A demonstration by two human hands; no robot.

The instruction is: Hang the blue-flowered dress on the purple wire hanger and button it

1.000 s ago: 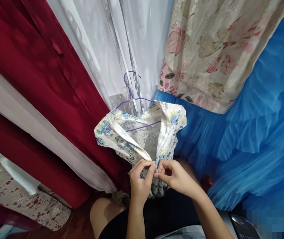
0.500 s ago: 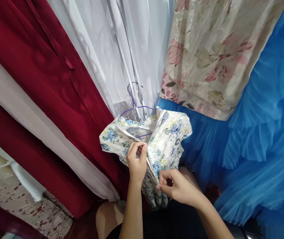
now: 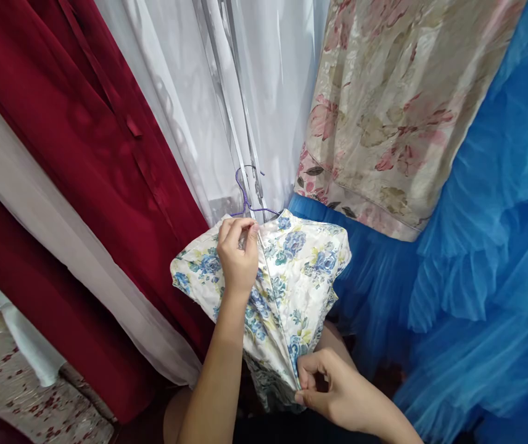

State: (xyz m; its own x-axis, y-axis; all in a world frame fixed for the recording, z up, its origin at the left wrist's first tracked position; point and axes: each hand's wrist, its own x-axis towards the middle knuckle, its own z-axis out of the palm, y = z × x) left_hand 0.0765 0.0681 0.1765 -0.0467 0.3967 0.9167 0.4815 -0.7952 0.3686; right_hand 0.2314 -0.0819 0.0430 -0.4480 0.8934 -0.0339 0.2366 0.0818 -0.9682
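Lighting: soft, uneven | White cloth (image 3: 277, 92): brightest | Red cloth (image 3: 111, 166): mottled shadows | Lower edge: dark | Blue cloth (image 3: 472, 357): smeared

On your left you have a deep red cloth (image 3: 107, 154), then a pale strip (image 3: 83, 246) and a second red panel (image 3: 60, 327), with a spotted cloth (image 3: 28, 401) in the lower corner. Ahead of you hang white drapes (image 3: 277, 92); to your right, a beige cloth (image 3: 398, 111) printed with pink flowers overlaps layered blue tulle (image 3: 499, 259).

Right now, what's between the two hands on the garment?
Head view: a stretch of the blue-flowered white garment, with the line where its edges meet running from the left hand down to the right hand.
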